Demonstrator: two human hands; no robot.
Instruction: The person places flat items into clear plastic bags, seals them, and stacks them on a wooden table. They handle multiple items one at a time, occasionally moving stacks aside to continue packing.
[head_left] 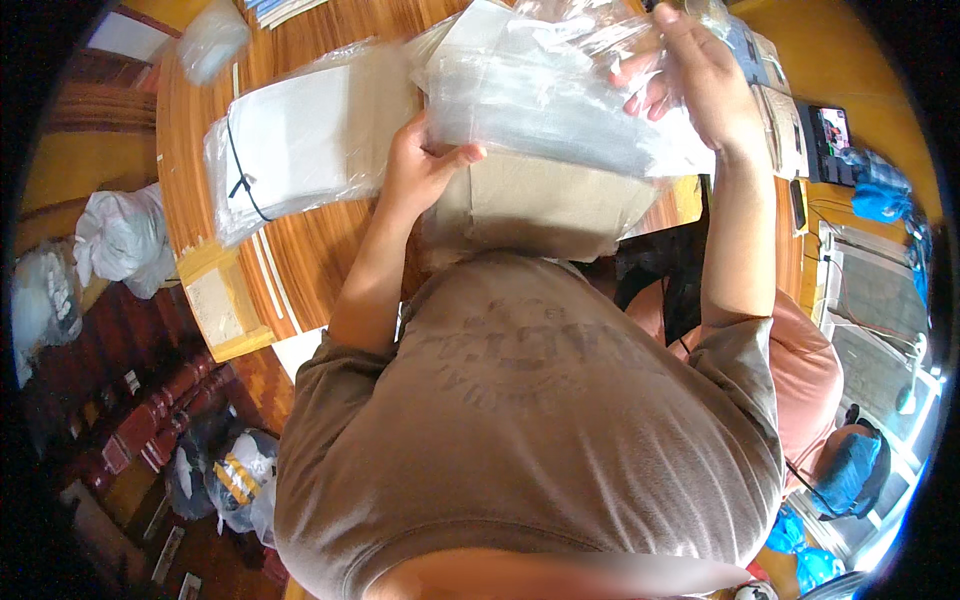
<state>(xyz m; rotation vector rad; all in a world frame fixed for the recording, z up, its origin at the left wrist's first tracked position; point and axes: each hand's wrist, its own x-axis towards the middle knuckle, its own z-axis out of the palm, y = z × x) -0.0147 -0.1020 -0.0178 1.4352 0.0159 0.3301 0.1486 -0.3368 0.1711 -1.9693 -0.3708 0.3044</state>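
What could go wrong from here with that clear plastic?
The clear plastic looks thin and wrinkled by the right hand, so it may crease or slip. The tan packet lies close to the person's shirt, so leaning in might nudge it.

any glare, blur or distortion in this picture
In the head view, white glare streaks the clear plastic bag; the table edge bows with the fisheye bend; light flares near the window at right; a smooth blur sits at bottom centre; corners are black.
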